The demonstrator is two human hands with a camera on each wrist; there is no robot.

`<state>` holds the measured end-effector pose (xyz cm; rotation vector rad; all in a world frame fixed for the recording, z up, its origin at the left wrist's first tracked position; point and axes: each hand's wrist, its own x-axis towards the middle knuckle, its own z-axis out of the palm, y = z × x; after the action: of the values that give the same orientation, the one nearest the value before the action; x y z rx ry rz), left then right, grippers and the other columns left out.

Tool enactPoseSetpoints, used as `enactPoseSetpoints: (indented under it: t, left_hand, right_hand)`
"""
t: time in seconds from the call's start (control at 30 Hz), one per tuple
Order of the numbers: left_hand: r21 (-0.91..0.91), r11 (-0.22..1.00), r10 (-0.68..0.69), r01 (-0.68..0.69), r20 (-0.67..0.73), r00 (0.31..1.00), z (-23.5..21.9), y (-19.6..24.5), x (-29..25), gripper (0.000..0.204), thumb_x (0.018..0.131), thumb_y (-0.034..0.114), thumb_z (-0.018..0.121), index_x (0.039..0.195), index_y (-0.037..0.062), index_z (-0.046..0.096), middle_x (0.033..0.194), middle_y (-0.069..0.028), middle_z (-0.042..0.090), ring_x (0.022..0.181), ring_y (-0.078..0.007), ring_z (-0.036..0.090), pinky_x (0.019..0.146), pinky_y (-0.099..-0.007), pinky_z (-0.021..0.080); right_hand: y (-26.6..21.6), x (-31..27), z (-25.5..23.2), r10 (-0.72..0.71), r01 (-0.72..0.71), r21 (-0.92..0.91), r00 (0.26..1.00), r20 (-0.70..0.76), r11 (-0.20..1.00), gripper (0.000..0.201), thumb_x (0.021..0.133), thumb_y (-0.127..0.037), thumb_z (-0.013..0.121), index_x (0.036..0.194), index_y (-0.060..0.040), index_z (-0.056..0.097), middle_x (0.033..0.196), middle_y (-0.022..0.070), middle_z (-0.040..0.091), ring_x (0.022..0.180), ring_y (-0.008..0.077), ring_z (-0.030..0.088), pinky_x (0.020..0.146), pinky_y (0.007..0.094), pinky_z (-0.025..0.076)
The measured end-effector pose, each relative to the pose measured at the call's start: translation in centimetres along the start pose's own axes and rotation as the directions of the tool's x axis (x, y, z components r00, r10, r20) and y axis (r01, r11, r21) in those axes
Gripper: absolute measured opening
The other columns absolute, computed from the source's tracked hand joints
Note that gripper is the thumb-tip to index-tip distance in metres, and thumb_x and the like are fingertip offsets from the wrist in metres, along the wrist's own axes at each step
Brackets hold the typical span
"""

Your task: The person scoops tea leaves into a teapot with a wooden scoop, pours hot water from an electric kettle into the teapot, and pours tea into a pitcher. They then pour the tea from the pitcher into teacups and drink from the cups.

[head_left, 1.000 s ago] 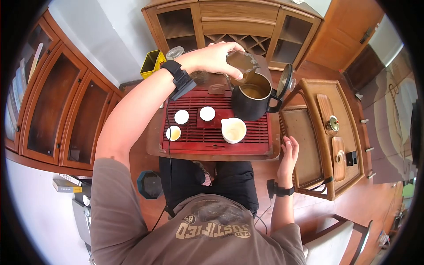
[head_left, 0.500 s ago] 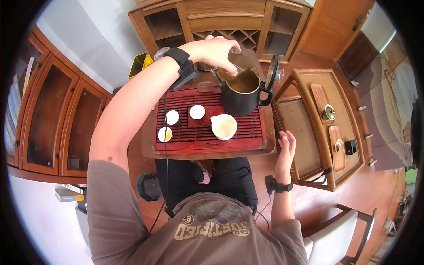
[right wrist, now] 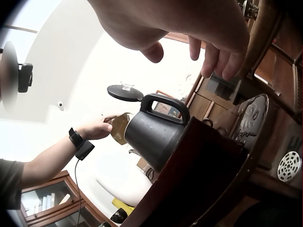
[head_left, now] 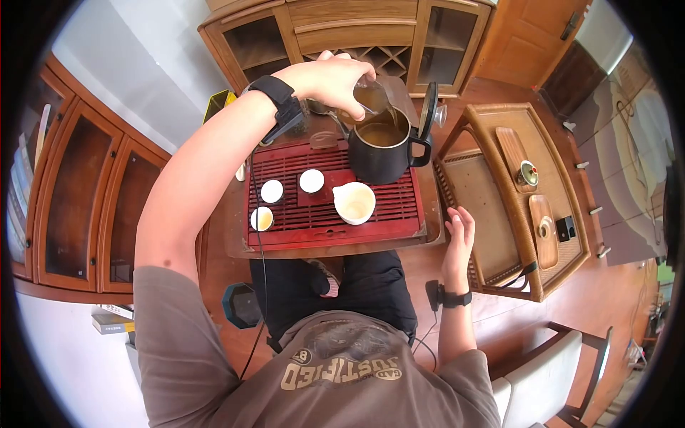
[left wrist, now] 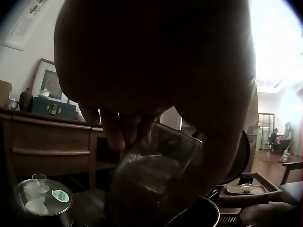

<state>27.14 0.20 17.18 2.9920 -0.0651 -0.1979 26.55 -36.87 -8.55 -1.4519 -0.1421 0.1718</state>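
Observation:
My left hand [head_left: 328, 84] grips a clear glass vessel [head_left: 371, 98] with brownish liquid in it, tilted over the mouth of a black kettle [head_left: 378, 160]. The glass [left wrist: 154, 170] also shows beneath the fingers in the left wrist view. Brown liquid fills part of the kettle, whose lid [head_left: 428, 110] stands raised at the right. My right hand [head_left: 459, 235], fingers loosely bent and holding nothing, hovers off the table's right edge. On the red slatted tea tray [head_left: 307, 232] are a white spouted pitcher [head_left: 354, 203] and three small cups, one holding yellowish liquid [head_left: 262, 219].
A rattan cart [head_left: 531, 235] with two small wooden trays stands right of the table. Behind the table is a wooden cabinet [head_left: 357, 36]; a glass-doored cabinet [head_left: 78, 185] lines the left. A cable [head_left: 262, 285] hangs from my left wrist across the tray's left side.
The glass vessel has tipped further over the kettle, and liquid runs from its lip. The head view has shifted, moving the table left and up. My right hand keeps its pose.

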Motion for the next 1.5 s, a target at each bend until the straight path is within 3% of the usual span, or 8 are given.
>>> enactPoseSetpoints:
  t: [0.23,0.63,0.8,0.97,1.2,1.37,1.43,1.5]
  left_hand:
    - [0.214,0.973,0.104,-0.082,-0.093,0.990,0.9,0.5,0.5,0.078,0.069,0.036,0.083,0.136,0.0039,0.060,0.122,-0.0127,0.069,0.125,-0.0293,0.055,0.111,-0.0407,0.034]
    - [0.583,0.807,0.256,-0.096,-0.197,0.946,2.3,2.8,0.2,0.071,0.066,0.032,0.091,0.126,0.0048,0.064,0.118,-0.0073,0.067,0.119,-0.0245,0.057,0.101,-0.0385,0.042]
    - [0.726,0.682,0.422,-0.084,-0.298,0.856,3.3,3.3,0.1,0.062,0.061,0.024,0.091,0.115,0.0087,0.065,0.109,-0.0052,0.064,0.113,-0.0234,0.057,0.100,-0.0364,0.044]
    - [0.789,0.612,0.578,-0.054,-0.399,0.712,4.1,3.1,0.2,0.029,0.084,0.013,0.068,0.112,0.0105,0.063,0.109,-0.0042,0.062,0.108,-0.0207,0.059,0.102,-0.0346,0.045]
    - [0.893,0.449,0.729,0.033,-0.388,0.564,5.9,2.5,0.0,0.042,0.079,0.017,0.070,0.120,0.0142,0.061,0.127,-0.0020,0.060,0.120,-0.0170,0.055,0.105,-0.0332,0.042]
    - [0.833,0.550,0.623,0.066,-0.461,0.632,6.2,2.3,-0.7,0.052,0.078,0.023,0.076,0.127,0.0129,0.060,0.129,-0.0044,0.058,0.124,-0.0201,0.052,0.106,-0.0365,0.039]
    - [0.547,0.835,0.263,0.062,-0.494,0.829,5.1,2.5,-1.7,0.066,0.076,0.033,0.084,0.132,0.0077,0.059,0.130,-0.0094,0.060,0.127,-0.0254,0.052,0.107,-0.0413,0.038]
    - [0.306,0.949,0.125,0.072,-0.577,0.807,5.5,0.9,-1.8,0.074,0.074,0.039,0.086,0.134,0.0052,0.059,0.131,-0.0121,0.061,0.128,-0.0282,0.051,0.108,-0.0436,0.037]
  right_hand:
    - [0.0,0.0,0.2,-0.002,0.002,-0.001,1.000,0.006,1.000,0.041,0.110,-0.024,0.054,0.143,-0.0009,0.052,0.138,0.0139,0.062,0.131,0.0210,0.056,0.111,0.0362,0.043]
    - [0.0,-0.1,0.6,0.007,-0.007,0.008,1.000,0.008,1.000,0.042,0.110,-0.026,0.055,0.143,-0.0009,0.052,0.138,0.0147,0.062,0.132,0.0216,0.056,0.112,0.0372,0.043]
    - [0.2,0.0,0.8,0.013,-0.013,0.004,1.000,0.028,1.000,0.042,0.110,-0.026,0.055,0.143,-0.0005,0.051,0.139,0.0148,0.061,0.132,0.0217,0.055,0.113,0.0375,0.041]
    - [-0.3,-0.2,1.2,0.005,-0.005,-0.009,0.999,0.032,1.000,0.042,0.110,-0.026,0.054,0.144,-0.0006,0.051,0.139,0.0146,0.061,0.133,0.0216,0.055,0.114,0.0373,0.041]
    - [0.0,-0.2,1.4,0.014,-0.012,-0.043,0.999,0.048,0.999,0.042,0.110,-0.026,0.053,0.144,-0.0003,0.050,0.139,0.0151,0.061,0.133,0.0219,0.056,0.114,0.0374,0.041]
    - [-0.6,-0.3,1.8,0.035,-0.035,-0.001,0.998,0.055,0.999,0.040,0.110,-0.023,0.054,0.144,-0.0026,0.051,0.139,0.0118,0.062,0.130,0.0200,0.054,0.114,0.0363,0.040]
    - [-1.2,-0.5,2.1,0.034,-0.033,-0.007,0.998,0.056,0.999,0.040,0.110,-0.023,0.054,0.144,-0.0022,0.051,0.139,0.0121,0.062,0.131,0.0203,0.054,0.114,0.0366,0.040]
    - [-1.5,-0.6,2.2,0.034,-0.033,-0.015,0.998,0.060,0.999,0.041,0.110,-0.023,0.054,0.144,-0.0018,0.051,0.139,0.0124,0.062,0.131,0.0205,0.054,0.114,0.0369,0.040]
